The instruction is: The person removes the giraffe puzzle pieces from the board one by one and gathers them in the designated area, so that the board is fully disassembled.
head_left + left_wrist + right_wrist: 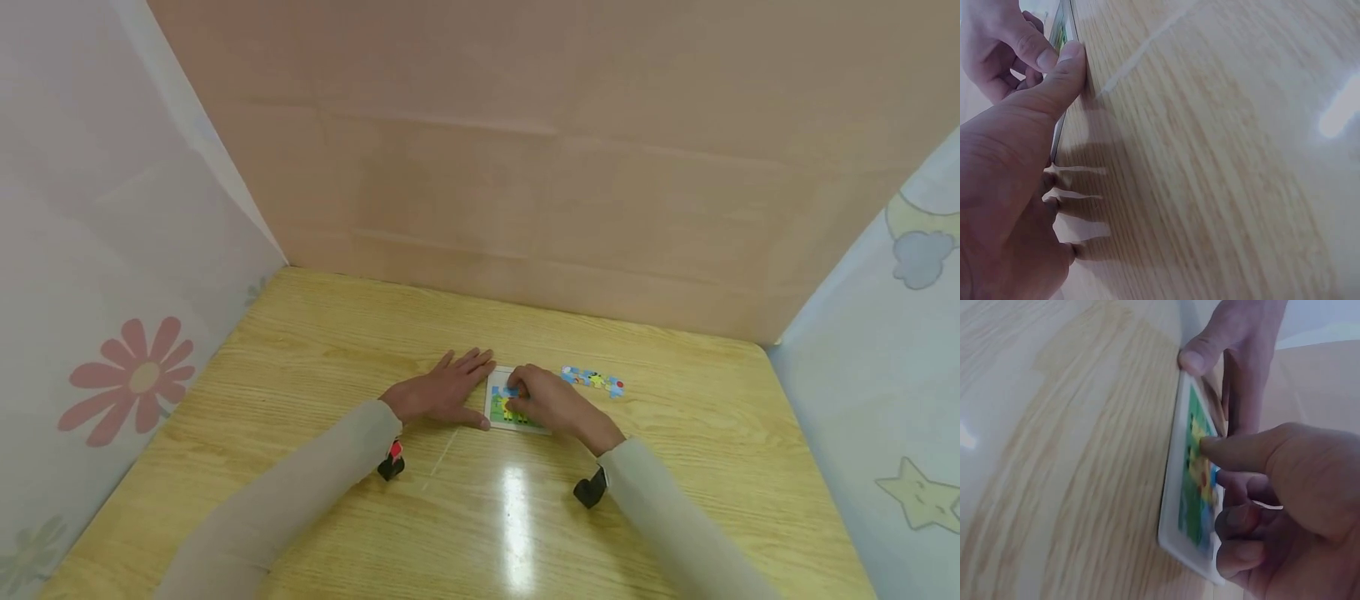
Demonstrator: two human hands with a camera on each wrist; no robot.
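A small jigsaw puzzle in a white-rimmed tray [487, 410] lies flat on the table, its picture green and blue with a yellow figure. My left hand [444, 395] rests on the table at the tray's left side, fingers spread, the thumb against the rim. Over the tray, my right hand [553, 402] has its fingers curled and pinches a puzzle piece [1215, 477], of which only a blue bit shows between thumb and fingers. The right hand covers the tray's right part in the head view. Beyond it lies a row of loose puzzle pieces [596, 381], blue, yellow and red.
The wooden table [337, 333] meets a brown paper-covered wall [480, 192] at the back. Patterned light panels, one with a pink flower [142, 377], stand at left and right. Each wrist wears a dark camera mount [590, 488].
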